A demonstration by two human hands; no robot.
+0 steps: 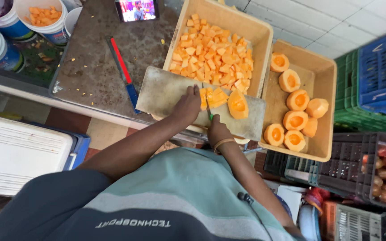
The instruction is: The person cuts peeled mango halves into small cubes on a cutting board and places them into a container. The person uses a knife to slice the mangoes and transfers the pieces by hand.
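Note:
A pale cutting board [161, 91] lies on the dark counter in front of me. Orange melon-like fruit sits on it: cut pieces [215, 96] and a larger half [237, 105]. My left hand [186, 106] presses down on the cut pieces from the left. Just below the fruit, my right hand [217, 130] grips a green-handled knife [209, 114], whose blade lies in the pieces. A bracelet circles my right wrist.
A tan crate [251, 27] of orange cubes stands behind the board, and another tan crate [322, 71] of peeled halves stands to the right. A red-and-blue tool [122, 68] and a phone [136, 10] lie on the counter. Buckets [45, 18] sit at the far left, stacked crates [380, 67] at the right.

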